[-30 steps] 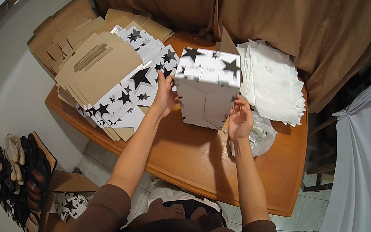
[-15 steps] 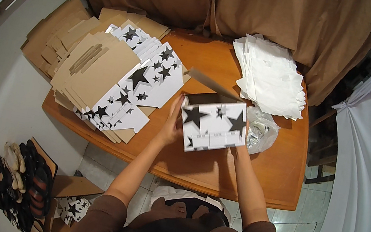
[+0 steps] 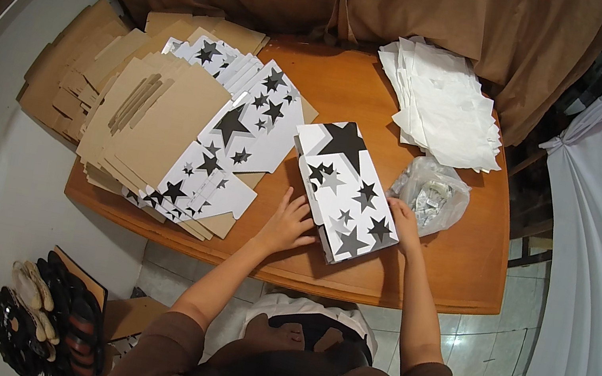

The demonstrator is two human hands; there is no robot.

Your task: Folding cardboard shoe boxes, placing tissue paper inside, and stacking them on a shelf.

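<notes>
A white cardboard box (image 3: pixel 348 196) printed with black and grey stars lies slanted on the wooden table, its lid folded down. At the box's near left side is my left hand (image 3: pixel 290 225), open, with its fingers spread and the fingertips close to the edge. My right hand (image 3: pixel 404 226) holds the box's right edge, fingers together against it; part of the grip is hidden. Left of the box, a pile of flat star-printed box blanks (image 3: pixel 224 142) overlaps brown cardboard blanks (image 3: pixel 155 122).
White paper sheets (image 3: pixel 444 105) are stacked at the back right of the table (image 3: pixel 321 75). A clear plastic bag (image 3: pixel 440 200) sits right of the box. Several sandals (image 3: pixel 49 313) stand at the lower left. Brown curtain (image 3: pixel 460 15) hangs behind the table.
The box was held tilted with its flap raised; now it lies on the table, turned, with the lid down. My left hand has come off its side and spread.
</notes>
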